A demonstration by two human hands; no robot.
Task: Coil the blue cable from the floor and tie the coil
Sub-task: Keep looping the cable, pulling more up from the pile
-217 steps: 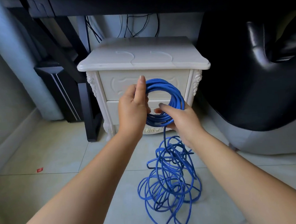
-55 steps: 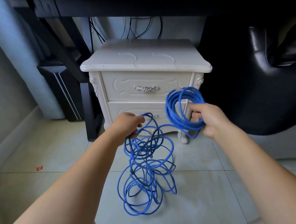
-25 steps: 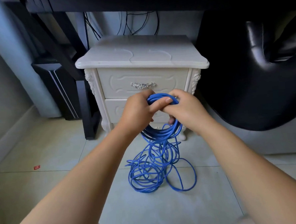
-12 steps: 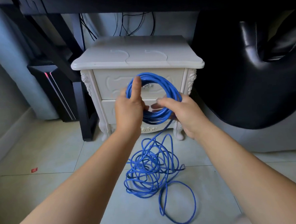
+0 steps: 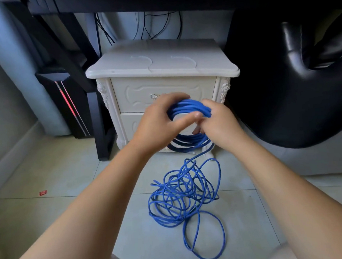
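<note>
Blue cable (image 5: 190,106) coil, gripped by left hand (image 5: 157,123) and right hand (image 5: 219,123) — slack on floor (image 5: 70,205)

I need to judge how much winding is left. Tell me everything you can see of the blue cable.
The blue cable is thin, round, smooth and plastic-looking. Part is wound into a neat round coil held upright in front of the white nightstand: the left hand grips its upper left, thumb across the opening, and the right hand grips its right side. One strand drops from the coil to a loose tangled heap on the tiled floor, with one wide loop lying nearest the camera.
</note>
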